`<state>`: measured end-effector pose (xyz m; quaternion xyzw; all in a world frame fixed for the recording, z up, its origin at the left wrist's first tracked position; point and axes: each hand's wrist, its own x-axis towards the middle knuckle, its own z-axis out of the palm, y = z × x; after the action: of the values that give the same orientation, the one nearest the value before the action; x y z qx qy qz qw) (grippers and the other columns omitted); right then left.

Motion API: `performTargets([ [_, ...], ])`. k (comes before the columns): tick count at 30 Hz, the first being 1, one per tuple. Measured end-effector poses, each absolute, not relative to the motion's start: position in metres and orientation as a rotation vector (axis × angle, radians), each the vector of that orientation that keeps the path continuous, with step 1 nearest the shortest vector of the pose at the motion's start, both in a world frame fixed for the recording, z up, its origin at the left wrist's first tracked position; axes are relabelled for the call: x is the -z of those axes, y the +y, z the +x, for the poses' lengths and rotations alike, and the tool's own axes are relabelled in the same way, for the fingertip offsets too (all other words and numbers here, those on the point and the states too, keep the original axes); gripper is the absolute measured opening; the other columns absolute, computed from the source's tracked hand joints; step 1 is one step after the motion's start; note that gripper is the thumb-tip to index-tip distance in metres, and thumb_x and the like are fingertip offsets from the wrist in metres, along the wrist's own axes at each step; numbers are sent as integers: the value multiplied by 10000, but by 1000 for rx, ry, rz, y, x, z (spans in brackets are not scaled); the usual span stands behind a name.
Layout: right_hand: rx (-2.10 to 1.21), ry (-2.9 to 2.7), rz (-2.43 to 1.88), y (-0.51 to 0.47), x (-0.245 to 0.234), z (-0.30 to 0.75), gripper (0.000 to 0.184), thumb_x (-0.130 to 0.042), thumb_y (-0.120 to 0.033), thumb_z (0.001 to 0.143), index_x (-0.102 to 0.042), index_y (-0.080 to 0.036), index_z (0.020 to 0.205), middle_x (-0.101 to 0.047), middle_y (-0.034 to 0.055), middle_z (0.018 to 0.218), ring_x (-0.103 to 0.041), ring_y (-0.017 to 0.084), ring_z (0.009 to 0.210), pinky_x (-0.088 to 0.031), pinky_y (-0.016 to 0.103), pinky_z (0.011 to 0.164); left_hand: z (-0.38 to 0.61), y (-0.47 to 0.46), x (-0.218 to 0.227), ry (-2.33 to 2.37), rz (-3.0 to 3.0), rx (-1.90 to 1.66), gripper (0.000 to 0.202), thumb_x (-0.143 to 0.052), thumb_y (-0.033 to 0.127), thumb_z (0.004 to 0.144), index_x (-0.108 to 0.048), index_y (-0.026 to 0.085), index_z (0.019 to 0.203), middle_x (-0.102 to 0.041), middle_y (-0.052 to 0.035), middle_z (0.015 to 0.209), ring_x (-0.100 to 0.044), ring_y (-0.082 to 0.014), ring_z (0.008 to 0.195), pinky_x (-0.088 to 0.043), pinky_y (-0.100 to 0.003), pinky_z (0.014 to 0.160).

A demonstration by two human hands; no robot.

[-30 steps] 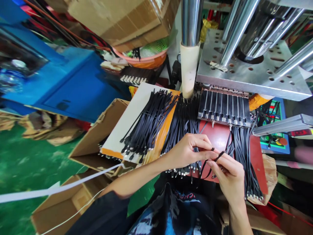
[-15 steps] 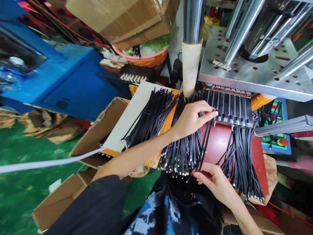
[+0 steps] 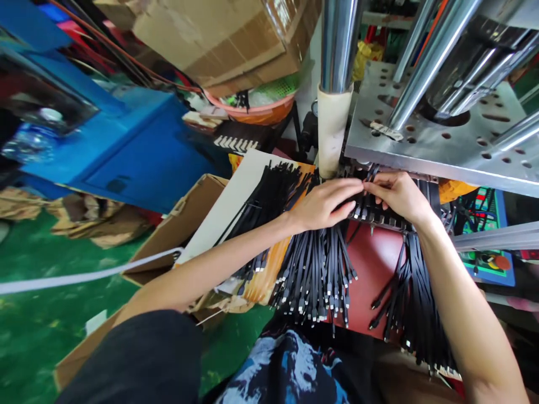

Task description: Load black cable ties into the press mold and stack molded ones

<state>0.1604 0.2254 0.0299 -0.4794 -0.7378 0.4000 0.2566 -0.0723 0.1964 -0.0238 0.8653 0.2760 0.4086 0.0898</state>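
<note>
Both hands work at the black slotted fixture [image 3: 381, 216] under the press, their fingertips meeting over its left part. My left hand [image 3: 322, 205] has its fingers pressed together at the slots, closed on a black cable. From the right side, my right hand [image 3: 398, 196] pinches black cable ends [image 3: 372, 173] just above the fixture. The exact grip is partly hidden by the fingers. A thick bunch of black USB cables [image 3: 314, 275] hangs below my left hand, plugs downward. Another bunch of black cables [image 3: 415, 303] hangs at the right, beside my right forearm.
The perforated steel plate [image 3: 425, 146] and a steel post with a white sleeve [image 3: 332, 132] stand close above and left of the hands. More cables [image 3: 269, 196] lie on a white board [image 3: 225, 193]. A cardboard box [image 3: 181, 224] and a blue cabinet [image 3: 143, 146] are left.
My right hand has gone from the lower cable ends up to the fixture, beside the left. My left hand has shifted slightly down and left. The view has tilted a little.
</note>
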Motion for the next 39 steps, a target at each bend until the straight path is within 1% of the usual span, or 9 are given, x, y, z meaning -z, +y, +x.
performTargets([
  [7, -805, -1986, -1385, 224, -22, 152, 329, -698, -439, 950, -675, -193, 733, -543, -44, 486, -457, 101, 378, -321, 244, 414, -84, 181, 21, 679, 3072, -844, 307, -589, 178, 1031, -683, 101, 1313, -679, -195, 1449, -603, -299, 1418, -564, -486, 1125],
  [9, -877, -1925, -1338, 223, -18, 154, 273, -729, -448, 924, -736, -177, 891, -566, -45, 553, -462, 99, 400, -325, 243, 408, -77, 179, 17, 765, 3080, -772, 288, -593, 178, 1031, -696, 110, 1292, -678, -196, 1447, -600, -314, 1412, -563, -504, 1099],
  [13, -1004, -1832, -1283, 226, -13, 156, 429, -770, -438, 881, -720, -139, 1184, -640, -12, 775, -500, 98, 455, -383, 254, 422, -68, 166, 12, 870, 3029, -670, 442, -649, 346, 1030, -635, 123, 1412, -607, -242, 1508, -527, -371, 1466, -520, -555, 1113],
  [19, -344, -2007, -1441, 187, -19, 157, 305, -610, -316, 997, -747, -167, 1226, -700, 101, 998, -661, 217, 764, -572, 373, 749, -58, 140, 12, 1140, 2960, -547, 482, -612, 276, 1038, -575, 130, 1496, -489, -256, 1624, -403, -391, 1563, -447, -601, 1169],
  [24, 68, -2431, -1573, 154, -17, 161, 525, -431, -138, 1006, -698, -224, 1449, -625, 147, 1066, -639, 276, 917, -546, 407, 818, -49, 144, 2, 1175, 2839, -509, 644, -568, 462, 1050, -509, 75, 1562, -413, -264, 1677, -325, -399, 1605, -268, -626, 1288],
  [28, 207, -2402, -1725, 186, -15, 150, 562, -403, -128, 1003, -647, -207, 1503, -669, 192, 1129, -655, 298, 936, -527, 412, 805, -40, 180, -7, 1280, 2758, -536, 589, -468, 393, 1092, -508, 29, 1552, -477, -254, 1640, -417, -390, 1550, -215, -623, 1304],
  [32, 164, -2375, -1768, 223, -16, 141, 509, -394, -140, 1002, -686, -149, 1418, -733, 228, 1192, -680, 345, 1041, -529, 447, 867, -34, 221, -4, 1307, 2783, -553, 514, -425, 334, 1106, -580, -4, 1460, -674, -272, 1415, -611, -383, 1364, -307, -621, 1244],
  [35, 113, -2366, -1749, 248, -16, 137, 509, -379, -145, 1002, -680, -134, 1412, -741, 239, 1252, -664, 373, 1106, -508, 510, 947, -31, 253, 1, 1291, 2789, -570, 450, -430, 323, 1096, -672, 18, 1323, -743, -263, 1263, -685, -368, 1242, -397, -579, 1185],
  [39, 76, -2331, -1799, 270, -21, 135, 534, -333, -126, 1006, -649, -73, 1433, -733, 274, 1250, -644, 414, 1142, -469, 590, 992, -27, 285, 5, 1201, 2672, -677, 331, -467, 245, 1058, -726, 101, 1205, -733, -220, 1301, -703, -326, 1195, -468, -502, 1143],
])
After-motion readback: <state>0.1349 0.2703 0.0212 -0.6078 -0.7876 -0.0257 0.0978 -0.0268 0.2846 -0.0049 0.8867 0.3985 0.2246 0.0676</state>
